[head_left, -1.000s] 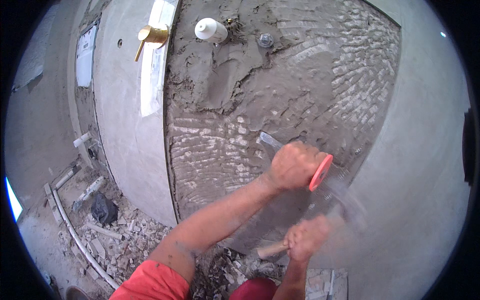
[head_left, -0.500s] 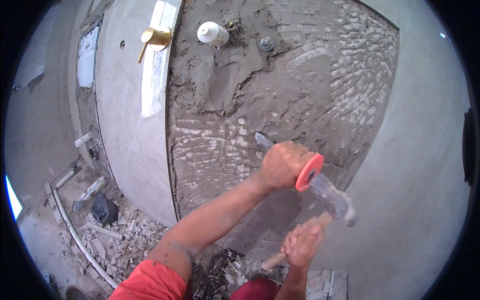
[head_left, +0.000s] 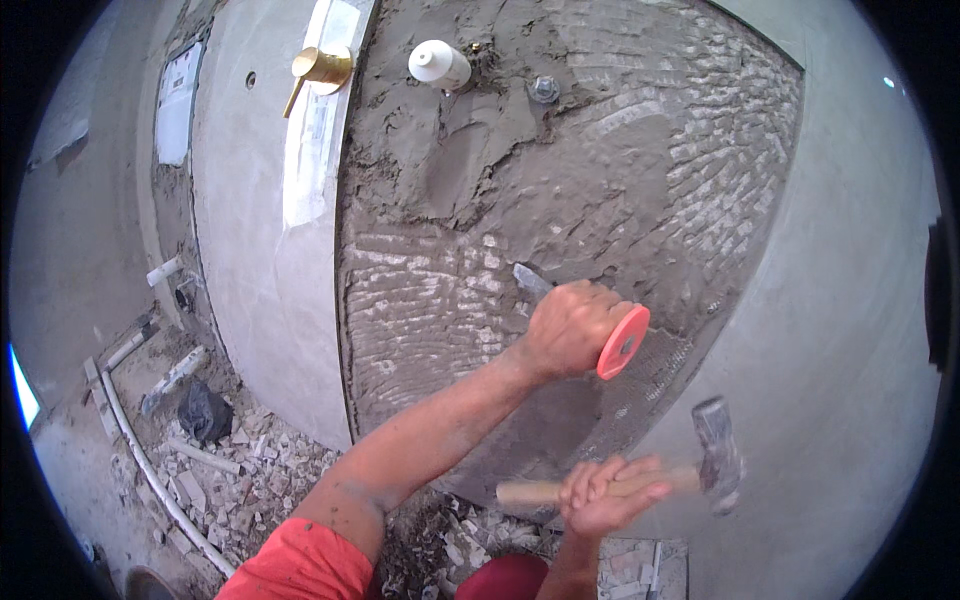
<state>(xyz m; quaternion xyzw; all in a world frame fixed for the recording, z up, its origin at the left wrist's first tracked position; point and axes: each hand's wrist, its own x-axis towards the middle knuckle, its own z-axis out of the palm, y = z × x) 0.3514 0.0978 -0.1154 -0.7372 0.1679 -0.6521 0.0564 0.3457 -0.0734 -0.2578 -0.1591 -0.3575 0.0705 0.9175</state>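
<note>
My left hand [head_left: 575,330] is wrapped round a chisel whose flat grey blade [head_left: 530,279] points up and left against the rough mortar wall [head_left: 560,190]. A round orange hand guard [head_left: 624,342] caps the chisel's struck end. Below and to the right, my right hand [head_left: 612,492] grips the pale wooden handle of a hammer; its worn metal head [head_left: 718,455] is apart from the chisel. Around the blade, the mortar is scored with rows of pale, chipped grooves. The chisel's grip is hidden inside my left fist.
Higher up stand a white plastic fitting [head_left: 440,65], a metal pipe fitting [head_left: 545,89] and a brass lever valve [head_left: 322,68]. Smooth grey wall panels flank the mortar. Rubble [head_left: 265,450], a white pipe [head_left: 150,470] and a black plastic bag [head_left: 205,411] lie at lower left.
The hammer has swung down and right, away from the chisel's guarded end, with my right hand moving along. My left hand and the chisel stay nearly in place.
</note>
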